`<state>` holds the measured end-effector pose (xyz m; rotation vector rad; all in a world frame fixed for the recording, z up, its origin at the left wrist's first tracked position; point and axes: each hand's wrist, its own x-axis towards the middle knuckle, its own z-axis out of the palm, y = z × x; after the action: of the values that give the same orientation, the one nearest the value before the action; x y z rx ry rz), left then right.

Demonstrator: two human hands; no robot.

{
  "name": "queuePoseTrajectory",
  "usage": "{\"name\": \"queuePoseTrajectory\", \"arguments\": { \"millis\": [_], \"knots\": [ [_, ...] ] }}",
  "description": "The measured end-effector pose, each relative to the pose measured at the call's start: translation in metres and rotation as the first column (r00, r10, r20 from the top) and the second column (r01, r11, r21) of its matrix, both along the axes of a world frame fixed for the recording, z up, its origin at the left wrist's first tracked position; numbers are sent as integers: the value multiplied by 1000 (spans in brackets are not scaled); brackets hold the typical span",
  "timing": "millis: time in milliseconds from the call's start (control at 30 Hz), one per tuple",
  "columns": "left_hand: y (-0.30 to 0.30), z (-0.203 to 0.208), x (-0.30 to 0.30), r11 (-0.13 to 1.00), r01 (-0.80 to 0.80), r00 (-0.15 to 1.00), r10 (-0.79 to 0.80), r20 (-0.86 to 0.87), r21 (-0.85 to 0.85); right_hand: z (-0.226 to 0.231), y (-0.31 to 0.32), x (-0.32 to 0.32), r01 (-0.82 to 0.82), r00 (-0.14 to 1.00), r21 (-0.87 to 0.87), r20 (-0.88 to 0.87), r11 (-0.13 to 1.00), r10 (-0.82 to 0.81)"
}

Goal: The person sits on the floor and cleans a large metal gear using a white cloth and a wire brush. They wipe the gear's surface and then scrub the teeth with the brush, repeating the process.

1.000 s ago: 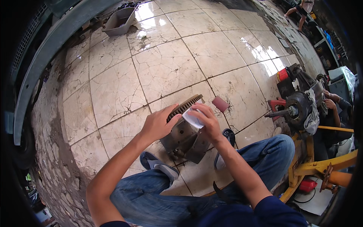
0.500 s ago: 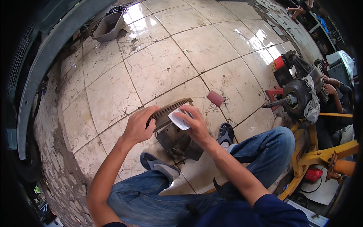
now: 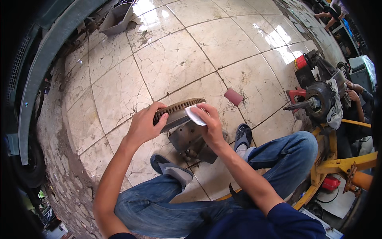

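A heavy flywheel with a toothed rim [image 3: 180, 107] stands on edge between my hands, tilted over a dark metal block [image 3: 187, 140] on the floor. My left hand [image 3: 142, 126] grips its left end, fingers over the teeth and thumb on the near side. In my right hand [image 3: 213, 126] is a folded white sheet [image 3: 194, 116], pinched against the flywheel's right part. Whether the sheet is paper or the back of sandpaper I cannot tell. Both of my feet, in dark slippers, flank the metal block.
A reddish abrasive-looking piece [image 3: 233, 96] lies on the cracked tiles ahead. At the right stand a greasy axle hub [image 3: 318, 101] with a rag and a yellow metal frame [image 3: 328, 165]; another person's hands work there. A grey tub [image 3: 116, 20] sits at the far left.
My right hand has moved the white sheet slightly farther up the flywheel, and its fingers now press closer. My left thumb sits a little higher. The whole view has shifted slightly.
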<state>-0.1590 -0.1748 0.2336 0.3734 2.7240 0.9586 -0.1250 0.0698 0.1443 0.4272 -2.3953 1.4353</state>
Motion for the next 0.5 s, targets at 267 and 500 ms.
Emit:
{"name": "queuePoseTrajectory", "arguments": {
  "millis": [267, 500],
  "knots": [
    [-6, -6, 1, 993, 118, 977, -121, -176, -24, -19, 7, -3, 9, 1000, -14, -5, 1000, -9],
    [-13, -14, 0, 997, 75, 984, -73, -166, 9, -11, -7, -4, -24, 997, -27, -68, 999, 22]
  ]
}}
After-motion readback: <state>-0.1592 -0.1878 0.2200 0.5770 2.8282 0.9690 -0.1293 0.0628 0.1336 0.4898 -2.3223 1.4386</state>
